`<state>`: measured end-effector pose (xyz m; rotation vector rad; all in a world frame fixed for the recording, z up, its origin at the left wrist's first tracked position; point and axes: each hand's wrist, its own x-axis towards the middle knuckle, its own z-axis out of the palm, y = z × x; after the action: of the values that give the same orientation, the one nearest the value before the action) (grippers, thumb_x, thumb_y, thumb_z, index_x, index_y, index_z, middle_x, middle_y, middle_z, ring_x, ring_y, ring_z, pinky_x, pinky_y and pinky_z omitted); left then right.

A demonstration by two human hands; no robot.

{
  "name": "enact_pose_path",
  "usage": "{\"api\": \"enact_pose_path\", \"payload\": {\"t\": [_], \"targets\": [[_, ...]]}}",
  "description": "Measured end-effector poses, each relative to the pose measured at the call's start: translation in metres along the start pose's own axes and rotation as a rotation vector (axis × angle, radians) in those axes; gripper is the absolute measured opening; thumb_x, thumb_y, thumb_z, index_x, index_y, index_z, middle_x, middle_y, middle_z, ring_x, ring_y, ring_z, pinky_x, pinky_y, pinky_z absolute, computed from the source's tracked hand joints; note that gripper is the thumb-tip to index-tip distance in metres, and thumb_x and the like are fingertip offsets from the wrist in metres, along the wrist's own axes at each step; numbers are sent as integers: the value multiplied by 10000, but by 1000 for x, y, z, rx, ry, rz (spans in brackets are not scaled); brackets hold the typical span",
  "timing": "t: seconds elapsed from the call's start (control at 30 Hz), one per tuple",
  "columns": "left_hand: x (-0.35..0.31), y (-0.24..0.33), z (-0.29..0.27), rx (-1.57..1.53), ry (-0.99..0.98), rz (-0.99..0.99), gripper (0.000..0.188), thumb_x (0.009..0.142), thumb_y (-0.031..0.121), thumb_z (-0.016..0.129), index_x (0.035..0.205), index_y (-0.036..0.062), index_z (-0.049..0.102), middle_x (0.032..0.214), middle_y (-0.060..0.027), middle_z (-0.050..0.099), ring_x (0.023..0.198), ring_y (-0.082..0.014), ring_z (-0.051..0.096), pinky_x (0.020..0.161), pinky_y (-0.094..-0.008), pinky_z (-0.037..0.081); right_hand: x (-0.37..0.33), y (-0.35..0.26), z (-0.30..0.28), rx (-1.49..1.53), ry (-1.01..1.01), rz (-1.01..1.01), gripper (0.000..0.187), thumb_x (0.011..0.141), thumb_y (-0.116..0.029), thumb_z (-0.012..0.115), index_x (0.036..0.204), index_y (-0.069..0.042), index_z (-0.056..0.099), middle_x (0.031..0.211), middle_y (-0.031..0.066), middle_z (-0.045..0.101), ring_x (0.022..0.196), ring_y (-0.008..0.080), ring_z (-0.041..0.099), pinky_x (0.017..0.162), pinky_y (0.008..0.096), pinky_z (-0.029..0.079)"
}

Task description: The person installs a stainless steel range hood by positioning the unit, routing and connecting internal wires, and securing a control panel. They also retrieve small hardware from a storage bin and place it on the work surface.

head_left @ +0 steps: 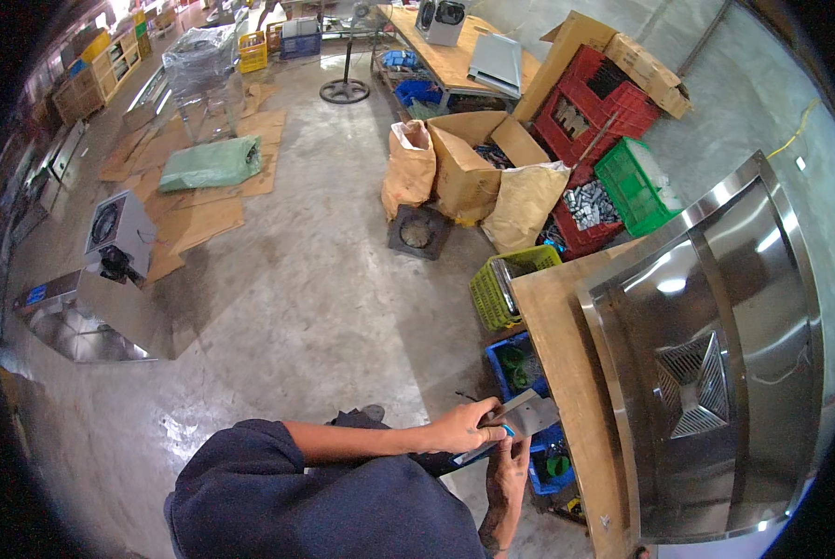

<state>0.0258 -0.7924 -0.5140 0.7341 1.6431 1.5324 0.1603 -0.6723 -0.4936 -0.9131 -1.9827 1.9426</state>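
Just left of the wooden table's edge, both my hands are on a flat grey sheet-metal piece [535, 415] with a straight bent edge. My left hand [462, 429] reaches across from the left, its fingers closed on the near side of the piece. My right hand [506, 473] comes up from below, fingertips pinched close to the left thumb. A small bright blue bit [508, 430] shows between the fingertips; whether it is film or something else I cannot make out. My left hand hides part of the metal piece.
A curved stainless steel hood [748, 270] lies on the wooden table [567, 321] at my right. Beneath the table edge stand blue crates [494, 361] and a yellow-green basket [485, 296]. Further off are a cardboard box [455, 172], sacks [527, 200] and red crates [613, 116].
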Motion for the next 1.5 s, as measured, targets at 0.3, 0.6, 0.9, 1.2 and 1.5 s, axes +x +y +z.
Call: {"api": "enact_pose_path", "payload": {"t": [0.3, 0.6, 0.9, 1.2, 1.5], "targets": [[-7, 6, 22, 95, 161, 46, 419, 994, 336, 703, 1230, 30, 543, 1014, -247, 723, 980, -459, 698, 798, -497, 525, -7, 20, 4, 180, 126, -39, 450, 1082, -235, 607, 1449, -16, 465, 1322, 120, 630, 1178, 211, 608, 1032, 352, 478], [-8, 9, 25, 160, 214, 64, 379, 1004, 323, 675, 1138, 34, 471, 940, -303, 667, 946, -561, 627, 732, -591, 477, -6, 19, 15, 208, 146, -79, 447, 1122, -222, 512, 1521, -65, 387, 1339, 113, 592, 1190, 198, 599, 1023, 343, 487], [-1, 3, 24, 166, 221, 39, 393, 1004, 339, 672, 1132, 29, 467, 948, -307, 673, 956, -567, 628, 731, -595, 485, 8, 44, 7, 87, 181, -69, 344, 1125, -234, 512, 1389, -17, 472, 1252, 101, 623, 1131, 178, 604, 982, 329, 491], [21, -20, 6, 198, 259, -88, 438, 994, 367, 699, 1178, -3, 553, 1077, -276, 692, 1044, -466, 674, 873, -491, 528, 30, 6, 24, 2, 121, 13, 296, 1093, -227, 573, 1244, 26, 550, 1092, 83, 659, 996, 169, 597, 903, 324, 493], [22, -14, 3, 85, 167, -128, 311, 1032, 186, 663, 1241, -20, 560, 1121, -157, 687, 1043, -223, 649, 926, -387, 515, 33, 23, 25, 124, 98, 29, 388, 1100, -285, 570, 1359, 2, 532, 1236, 101, 640, 1144, 170, 563, 1033, 331, 439]]}}
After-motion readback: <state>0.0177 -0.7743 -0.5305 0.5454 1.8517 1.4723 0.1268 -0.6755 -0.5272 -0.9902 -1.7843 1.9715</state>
